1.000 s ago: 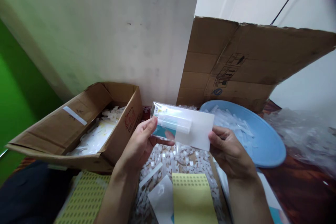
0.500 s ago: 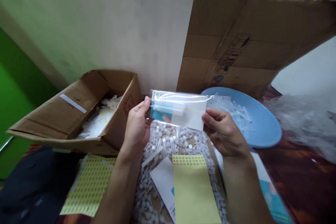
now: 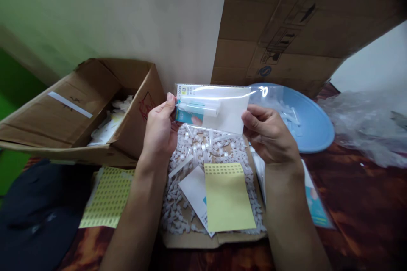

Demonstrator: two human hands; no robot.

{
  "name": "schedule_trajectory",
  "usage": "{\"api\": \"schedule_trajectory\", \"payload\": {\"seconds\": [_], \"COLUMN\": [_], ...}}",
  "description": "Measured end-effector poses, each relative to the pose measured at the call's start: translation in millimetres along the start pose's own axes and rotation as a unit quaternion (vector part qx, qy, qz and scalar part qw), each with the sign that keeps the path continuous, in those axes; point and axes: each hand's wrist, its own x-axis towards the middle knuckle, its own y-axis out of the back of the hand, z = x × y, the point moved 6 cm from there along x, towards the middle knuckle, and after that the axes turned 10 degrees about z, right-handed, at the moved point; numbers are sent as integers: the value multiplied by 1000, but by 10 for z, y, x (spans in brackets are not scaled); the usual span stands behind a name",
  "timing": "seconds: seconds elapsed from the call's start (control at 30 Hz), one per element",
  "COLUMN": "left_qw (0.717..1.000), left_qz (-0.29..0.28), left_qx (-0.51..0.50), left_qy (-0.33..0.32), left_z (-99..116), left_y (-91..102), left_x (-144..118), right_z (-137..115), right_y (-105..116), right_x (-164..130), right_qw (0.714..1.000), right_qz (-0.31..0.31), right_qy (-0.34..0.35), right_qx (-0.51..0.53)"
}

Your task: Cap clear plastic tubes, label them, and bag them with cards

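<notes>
Hands point(image 3: 159, 125) point(image 3: 269, 133) pinch clear packet point(image 3: 212, 108) by both ends, long axis lying left-right.

Both arms are bare all the way up, no sleeves showing anywhere. Left hand point(image 3: 159, 129) and right hand point(image 3: 270, 135) have no gloves, rings, watch or wristbands. Nails look short and plain, from what's visible of them.

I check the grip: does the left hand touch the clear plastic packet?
Touching. The head view shows the left hand pinching the clear plastic packet at its left end.
</notes>
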Motion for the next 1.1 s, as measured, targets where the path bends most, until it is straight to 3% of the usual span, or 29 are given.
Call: {"api": "schedule_trajectory", "payload": {"seconds": [0.53, 0.7, 0.83, 0.97, 1.1], "left_qw": [1000, 1000, 999, 998, 991], "left_qz": [-1, 17, 34, 10, -12], "left_qx": [1, 5, 18, 61, 121], "left_qy": [22, -7, -29, -32, -51], "left_z": [-62, -56, -79, -119, -129], "left_y": [-24, -25, -48, -92, -92], "left_x": [4, 9, -15, -50, -57], "right_z": [117, 204, 176, 94, 37], "right_y": [32, 99, 21, -4, 202], "right_x": [75, 189, 193, 145, 101], "right_qw": [999, 989, 986, 984, 948], "right_qz": [0, 107, 111, 135, 264], "right_qy": [-29, 19, 49, 98, 177], "right_qx": [26, 95, 114, 65, -33]}}
